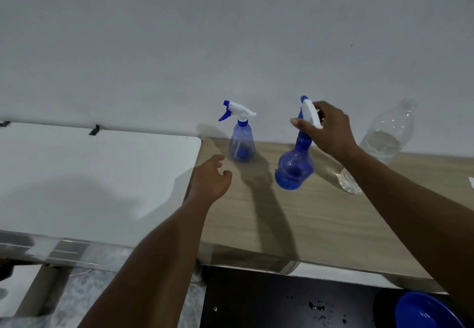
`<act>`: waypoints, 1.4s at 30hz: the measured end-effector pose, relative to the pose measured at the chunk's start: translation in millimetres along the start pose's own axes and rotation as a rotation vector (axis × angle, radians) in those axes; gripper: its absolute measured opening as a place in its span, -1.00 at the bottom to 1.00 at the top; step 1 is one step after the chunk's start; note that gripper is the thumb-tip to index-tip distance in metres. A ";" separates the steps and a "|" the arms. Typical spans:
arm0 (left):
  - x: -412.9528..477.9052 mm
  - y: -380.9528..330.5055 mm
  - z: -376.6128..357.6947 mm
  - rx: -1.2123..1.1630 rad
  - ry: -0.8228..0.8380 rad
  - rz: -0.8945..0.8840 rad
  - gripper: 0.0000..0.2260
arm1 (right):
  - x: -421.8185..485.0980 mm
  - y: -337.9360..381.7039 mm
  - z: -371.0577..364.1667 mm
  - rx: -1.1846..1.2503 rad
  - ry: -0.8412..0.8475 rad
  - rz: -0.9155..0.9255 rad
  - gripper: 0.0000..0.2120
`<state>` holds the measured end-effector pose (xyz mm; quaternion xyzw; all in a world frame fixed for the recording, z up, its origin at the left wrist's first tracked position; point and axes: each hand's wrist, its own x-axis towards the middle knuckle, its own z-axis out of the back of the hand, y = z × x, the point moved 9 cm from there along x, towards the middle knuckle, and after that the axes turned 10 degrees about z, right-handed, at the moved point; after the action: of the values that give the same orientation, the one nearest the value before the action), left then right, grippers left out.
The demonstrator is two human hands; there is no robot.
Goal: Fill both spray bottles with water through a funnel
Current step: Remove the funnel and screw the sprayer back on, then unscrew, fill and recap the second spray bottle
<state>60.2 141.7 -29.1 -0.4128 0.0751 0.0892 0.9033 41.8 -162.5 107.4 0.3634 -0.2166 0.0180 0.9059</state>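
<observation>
Tabletop (pixel 320 212): water bottle (pixel 387 135) behind right arm (pixel 410 199) with darker spray bottle (pixel 295 166)

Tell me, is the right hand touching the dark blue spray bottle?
Touching. The head view shows the right hand gripping the white sprayer head of the dark blue spray bottle.

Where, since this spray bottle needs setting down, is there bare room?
The white table left of the left hand is bare. So is the wooden table in front, between the forearms. Crowded: the back strip by the wall, with the small spray bottle, the dark spray bottle the right hand grips, and the clear bottle.
</observation>
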 end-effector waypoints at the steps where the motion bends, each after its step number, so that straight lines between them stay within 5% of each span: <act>1: 2.4 -6.1 -1.1 -0.002 -0.001 -0.007 -0.57 | 8.7 -3.8 5.5 0.022 -0.049 -0.028 -0.53; 5: 11.6 -29.6 -10.2 0.009 0.019 -0.056 -0.61 | 34.8 -32.7 11.4 0.012 -0.154 -0.133 -0.58; 18: 40.9 -65.5 -36.8 0.130 0.021 -0.175 -0.73 | 51.2 -128.3 -61.7 0.021 0.033 -0.266 -0.74; 23: 73.7 -59.9 -47.3 0.008 0.013 0.040 -0.27 | 59.5 -128.2 -75.0 -0.150 0.169 -0.262 -0.57; 25: 80.5 -70.9 -49.5 -0.062 0.045 0.014 -0.29 | 63.4 -112.4 -63.4 -0.312 0.107 -0.182 -0.47; 29: 93.1 -78.6 -52.3 -0.173 0.047 -0.065 -0.63 | 59.8 -48.5 -44.6 -0.299 -0.131 0.106 -0.59; 35: 69.6 -64.0 -62.5 -0.099 0.040 -0.041 -0.55 | 35.2 11.1 -111.4 -0.087 0.210 0.244 -0.52; 38: 36.2 -49.0 -70.9 -0.123 0.053 -0.032 -0.55 | 7.6 26.6 -142.2 -0.184 0.389 0.297 -0.58; 42: 2.4 -30.0 -83.2 -0.108 0.080 -0.059 -0.72 | -20.4 31.2 -140.5 -0.323 0.368 0.317 -0.67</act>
<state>64.1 59.4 -61.5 -0.4663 0.0943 0.0500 0.8782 70.7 -43.4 29.2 0.1665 -0.1029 0.1904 0.9620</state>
